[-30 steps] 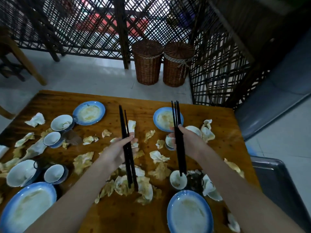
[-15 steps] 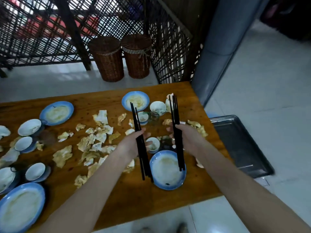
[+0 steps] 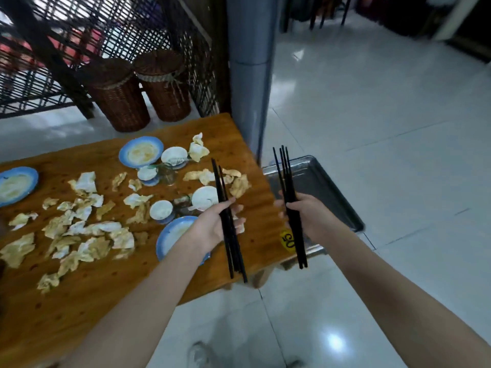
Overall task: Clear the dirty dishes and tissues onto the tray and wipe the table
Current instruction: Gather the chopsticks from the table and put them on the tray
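Observation:
My left hand (image 3: 212, 227) grips a bundle of black chopsticks (image 3: 225, 208) over the right end of the wooden table (image 3: 93, 288). My right hand (image 3: 305, 216) grips a second bundle of black chopsticks (image 3: 288, 181) just past the table's right edge, above the near part of the metal tray (image 3: 326, 187). Blue-rimmed plates (image 3: 140, 152), small white bowls (image 3: 160, 209) and several crumpled, stained tissues (image 3: 79, 229) lie scattered over the table. One blue-rimmed plate (image 3: 172, 235) sits partly under my left forearm.
The tray stands low beside the table's right end, on a light tiled floor (image 3: 385, 115). Two wicker baskets (image 3: 119, 96) and a dark lattice screen (image 3: 79, 35) stand behind the table. A grey pillar (image 3: 251, 75) rises by the far right corner. A yellow number tag (image 3: 288, 239) marks the table edge.
The view has swung right and both hands have moved right with their chopsticks. My right hand is now beyond the table edge over the tray; my left is near the table's right end.

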### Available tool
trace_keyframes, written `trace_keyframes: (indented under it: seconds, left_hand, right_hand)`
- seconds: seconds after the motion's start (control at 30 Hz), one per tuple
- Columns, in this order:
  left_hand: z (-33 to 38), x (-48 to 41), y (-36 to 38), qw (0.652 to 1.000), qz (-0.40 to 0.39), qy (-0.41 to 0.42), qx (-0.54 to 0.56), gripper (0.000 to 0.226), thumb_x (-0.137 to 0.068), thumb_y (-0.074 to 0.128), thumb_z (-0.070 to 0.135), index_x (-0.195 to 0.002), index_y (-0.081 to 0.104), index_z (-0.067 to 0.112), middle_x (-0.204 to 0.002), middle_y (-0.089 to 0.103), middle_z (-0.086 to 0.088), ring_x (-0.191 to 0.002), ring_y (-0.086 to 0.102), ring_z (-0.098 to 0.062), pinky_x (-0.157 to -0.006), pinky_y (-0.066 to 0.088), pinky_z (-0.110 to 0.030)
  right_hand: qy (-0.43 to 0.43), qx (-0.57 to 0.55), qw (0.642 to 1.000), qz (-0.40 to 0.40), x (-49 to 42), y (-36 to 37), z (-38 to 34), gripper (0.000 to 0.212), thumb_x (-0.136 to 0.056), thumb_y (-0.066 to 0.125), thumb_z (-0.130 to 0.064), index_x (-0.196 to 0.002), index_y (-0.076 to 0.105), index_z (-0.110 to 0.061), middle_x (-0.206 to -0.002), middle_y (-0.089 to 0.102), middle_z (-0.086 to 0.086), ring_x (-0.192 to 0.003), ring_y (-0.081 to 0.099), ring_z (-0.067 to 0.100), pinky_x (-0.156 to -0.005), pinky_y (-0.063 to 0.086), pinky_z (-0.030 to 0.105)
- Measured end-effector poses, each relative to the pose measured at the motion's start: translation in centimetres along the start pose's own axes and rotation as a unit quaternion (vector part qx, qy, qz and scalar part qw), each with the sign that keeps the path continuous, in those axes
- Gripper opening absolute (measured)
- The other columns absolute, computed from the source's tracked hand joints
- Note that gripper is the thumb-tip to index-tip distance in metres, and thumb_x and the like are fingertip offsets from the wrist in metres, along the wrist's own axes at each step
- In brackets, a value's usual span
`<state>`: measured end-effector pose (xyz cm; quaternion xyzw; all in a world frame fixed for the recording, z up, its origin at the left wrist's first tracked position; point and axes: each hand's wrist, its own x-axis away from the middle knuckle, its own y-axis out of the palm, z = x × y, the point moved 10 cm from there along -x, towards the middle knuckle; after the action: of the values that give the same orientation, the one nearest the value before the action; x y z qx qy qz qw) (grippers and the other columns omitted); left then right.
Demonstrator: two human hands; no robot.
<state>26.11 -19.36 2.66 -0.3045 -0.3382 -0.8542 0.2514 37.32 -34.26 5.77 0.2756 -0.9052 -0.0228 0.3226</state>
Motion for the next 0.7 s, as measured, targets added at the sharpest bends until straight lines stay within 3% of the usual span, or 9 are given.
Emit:
trace_keyframes:
  seconds: [0.17, 0.27, 0.43, 0.57, 0.7]
  left_hand:
    - [-5.4, -1.3, 7.1, 0.999, -0.002, -0.011, -0.030, 0.018, -0.100, 0.047, 0.023, -0.113, 0.058, 0.020, -0.096, 0.067, -0.001, -0.086, 0.064, -0.024, -0.071, 0.045, -0.036]
    - [-7.8, -1.6, 10.5, 0.998, -0.006, -0.018, -0.054, 0.018, -0.100, 0.045, 0.023, -0.114, 0.056, 0.019, -0.097, 0.066, -0.001, -0.087, 0.063, -0.024, -0.074, 0.045, -0.036]
    - [-9.1, -2.6, 13.9, 0.998, -0.012, -0.018, -0.067, 0.020, -0.101, 0.042, 0.023, -0.117, 0.054, 0.018, -0.097, 0.066, 0.000, -0.085, 0.064, -0.023, -0.073, 0.045, -0.033]
    - [-9.2, -4.6, 15.4, 0.997, -0.006, -0.025, -0.077, 0.022, -0.102, 0.042, 0.024, -0.119, 0.054, 0.019, -0.099, 0.065, 0.001, -0.087, 0.062, -0.022, -0.078, 0.045, -0.033]
    - [-8.9, -7.8, 16.6, 0.996, 0.002, -0.039, -0.085, 0.020, -0.102, 0.042, 0.024, -0.116, 0.055, 0.020, -0.098, 0.065, 0.002, -0.086, 0.061, -0.021, -0.082, 0.044, -0.036]
  right_hand:
    - [-0.013, -0.007, 0.999, 0.029, 1.4, -10.1, -0.3, 0.029, -0.094, 0.040, 0.006, -0.117, 0.051, -0.008, -0.096, 0.065, 0.010, -0.068, 0.056, 0.019, -0.057, 0.043, 0.030]
    - [-0.010, -0.011, 0.999, 0.050, 1.8, -14.4, 0.2, 0.026, -0.094, 0.043, 0.005, -0.115, 0.052, -0.007, -0.098, 0.067, 0.009, -0.069, 0.058, 0.018, -0.056, 0.044, 0.030]
    - [0.007, -0.014, 0.998, 0.068, 1.9, -18.9, 0.8, 0.022, -0.093, 0.048, 0.002, -0.114, 0.052, -0.004, -0.097, 0.066, 0.011, -0.067, 0.059, 0.018, -0.047, 0.046, 0.024]
    - [0.027, 0.003, 0.995, 0.098, 0.4, -21.4, 0.8, 0.019, -0.095, 0.048, -0.003, -0.113, 0.054, -0.002, -0.101, 0.066, 0.013, -0.064, 0.058, 0.018, -0.049, 0.044, 0.026]
    - [0.045, 0.003, 0.993, 0.108, -1.9, -23.0, 0.3, 0.018, -0.099, 0.044, -0.015, -0.102, 0.059, -0.006, -0.092, 0.068, 0.006, -0.066, 0.058, 0.017, -0.054, 0.044, 0.027]
